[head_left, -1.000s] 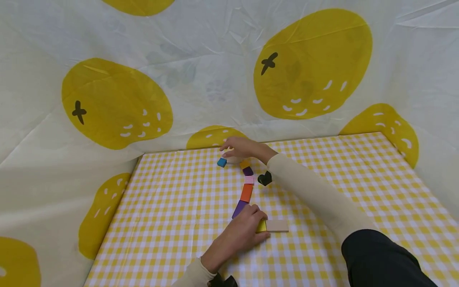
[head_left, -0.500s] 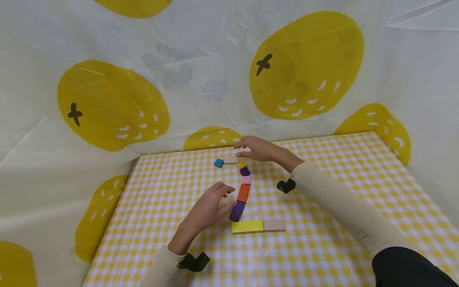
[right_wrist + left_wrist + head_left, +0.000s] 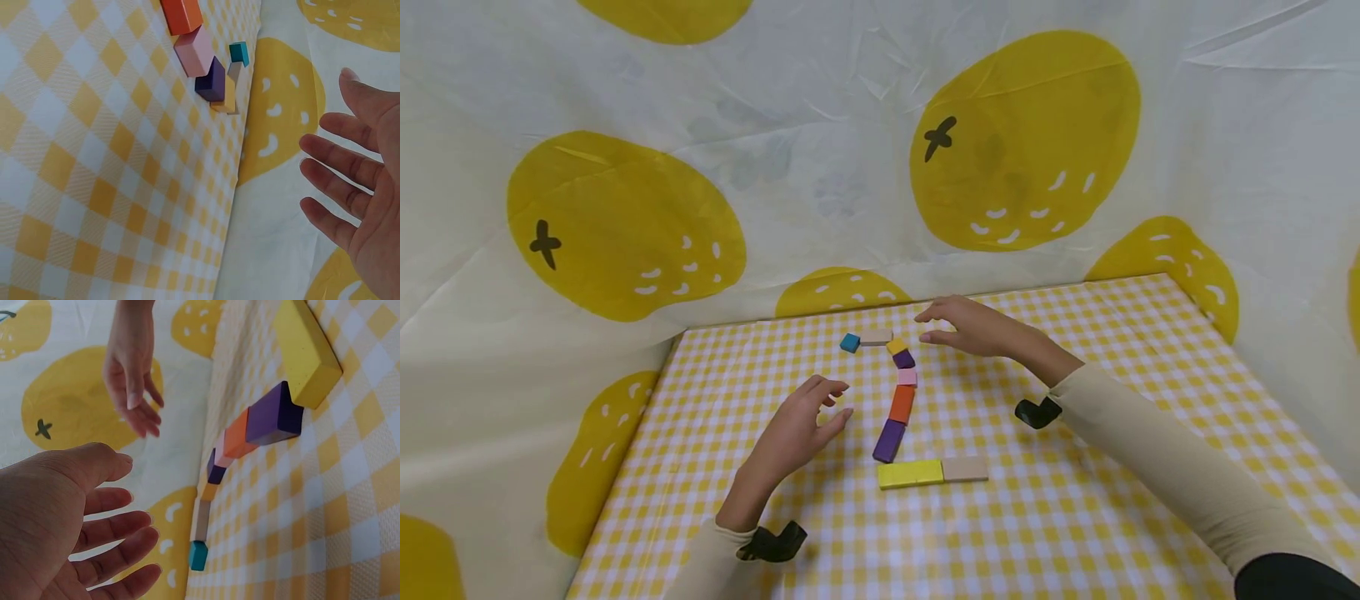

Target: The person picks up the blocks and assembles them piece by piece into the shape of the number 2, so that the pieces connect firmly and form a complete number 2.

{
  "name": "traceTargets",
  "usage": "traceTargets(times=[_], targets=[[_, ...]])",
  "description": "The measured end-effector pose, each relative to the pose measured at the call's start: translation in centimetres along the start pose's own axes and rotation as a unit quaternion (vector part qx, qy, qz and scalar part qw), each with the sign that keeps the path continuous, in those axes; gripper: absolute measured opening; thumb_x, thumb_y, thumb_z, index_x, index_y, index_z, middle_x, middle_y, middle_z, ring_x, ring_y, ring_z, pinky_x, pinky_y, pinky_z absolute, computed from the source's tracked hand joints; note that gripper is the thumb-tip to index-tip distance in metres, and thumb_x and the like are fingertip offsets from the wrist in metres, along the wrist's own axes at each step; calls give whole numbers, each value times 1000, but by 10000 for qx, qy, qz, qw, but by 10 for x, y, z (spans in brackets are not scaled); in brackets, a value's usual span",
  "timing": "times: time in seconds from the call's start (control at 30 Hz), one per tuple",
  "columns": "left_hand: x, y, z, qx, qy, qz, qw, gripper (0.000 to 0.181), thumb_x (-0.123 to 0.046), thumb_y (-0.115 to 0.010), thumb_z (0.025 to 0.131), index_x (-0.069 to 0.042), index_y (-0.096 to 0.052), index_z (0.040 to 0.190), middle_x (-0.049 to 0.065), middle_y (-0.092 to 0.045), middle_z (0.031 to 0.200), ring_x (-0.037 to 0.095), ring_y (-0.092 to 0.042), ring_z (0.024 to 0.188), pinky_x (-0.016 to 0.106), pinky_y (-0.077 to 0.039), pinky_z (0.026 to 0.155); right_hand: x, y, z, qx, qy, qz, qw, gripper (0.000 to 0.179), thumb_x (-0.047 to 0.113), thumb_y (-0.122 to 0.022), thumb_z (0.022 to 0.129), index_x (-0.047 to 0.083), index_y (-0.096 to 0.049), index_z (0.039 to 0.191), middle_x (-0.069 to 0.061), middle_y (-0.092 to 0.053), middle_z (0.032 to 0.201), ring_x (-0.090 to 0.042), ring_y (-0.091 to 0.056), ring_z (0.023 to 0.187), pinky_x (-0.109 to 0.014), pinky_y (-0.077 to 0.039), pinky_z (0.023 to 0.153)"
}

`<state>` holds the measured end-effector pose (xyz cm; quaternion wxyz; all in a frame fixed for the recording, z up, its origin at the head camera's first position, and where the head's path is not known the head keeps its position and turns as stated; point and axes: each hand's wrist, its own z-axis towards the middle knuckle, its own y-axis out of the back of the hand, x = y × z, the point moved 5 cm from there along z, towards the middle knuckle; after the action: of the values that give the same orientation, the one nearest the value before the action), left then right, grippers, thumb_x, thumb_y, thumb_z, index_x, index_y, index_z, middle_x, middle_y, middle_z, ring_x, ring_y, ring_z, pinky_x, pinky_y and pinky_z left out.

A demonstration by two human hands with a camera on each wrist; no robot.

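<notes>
A curved row of coloured blocks lies on the checked cloth. From the far end come a teal block (image 3: 850, 342), a beige block (image 3: 876, 337), an orange-yellow block (image 3: 897, 346), a small purple block (image 3: 903, 359), a pink block (image 3: 907, 377), an orange block (image 3: 902, 404) and a longer purple block (image 3: 889, 441). Nearest the person, a yellow block (image 3: 911, 474) and another beige block (image 3: 966, 469) lie end to end. My left hand (image 3: 797, 425) hovers left of the row, fingers relaxed, holding nothing. To the right of the far blocks, my right hand (image 3: 973, 327) is likewise empty, its fingers loosely extended.
The table wears a yellow-and-white checked cloth (image 3: 1075, 492). Behind it and at the left hangs a white sheet (image 3: 827, 167) with large yellow fruit prints. A dark wrist-worn device (image 3: 775, 542) sits at the left wrist, another dark device (image 3: 1037, 412) at the right.
My left hand has lifted off the yellow block and drawn back to the left. My right hand has left the far beige block and moved right. The blocks appear to stay put.
</notes>
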<state>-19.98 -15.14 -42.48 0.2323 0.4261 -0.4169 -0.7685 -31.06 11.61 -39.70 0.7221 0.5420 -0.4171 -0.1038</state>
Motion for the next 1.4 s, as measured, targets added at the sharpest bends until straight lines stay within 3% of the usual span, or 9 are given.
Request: traceTargets(times=[0.37,0.6,1.4], targets=[[13,-4,-10,72,247,-71,9996,34,-20,-75,93,-9,-67,124,8,-66,115,22,-67,98,39,-57,80,-5,-6,-27,-57,-117,-22,9999,44,32,-61,103,6,-61,138,-13,-60,136,-35,-55,126,-54,-44,104],[16,-9,-14,169,135,-108,9997,34,-17,-74,94,-6,-66,125,8,-66,115,24,-67,99,38,-57,80,-4,-11,-41,-55,-152,128,9998,43,25,-65,100,4,-62,138,-15,-61,136,-37,-54,127,-56,-43,105],[20,-14,-18,113,45,-37,9999,37,-18,-77,92,-7,-66,125,10,-66,116,22,-67,97,37,-57,79,-11,-28,-70,145,-273,159,9994,45,32,-65,100,10,-61,140,-10,-60,139,-36,-51,132,-56,-43,106]])
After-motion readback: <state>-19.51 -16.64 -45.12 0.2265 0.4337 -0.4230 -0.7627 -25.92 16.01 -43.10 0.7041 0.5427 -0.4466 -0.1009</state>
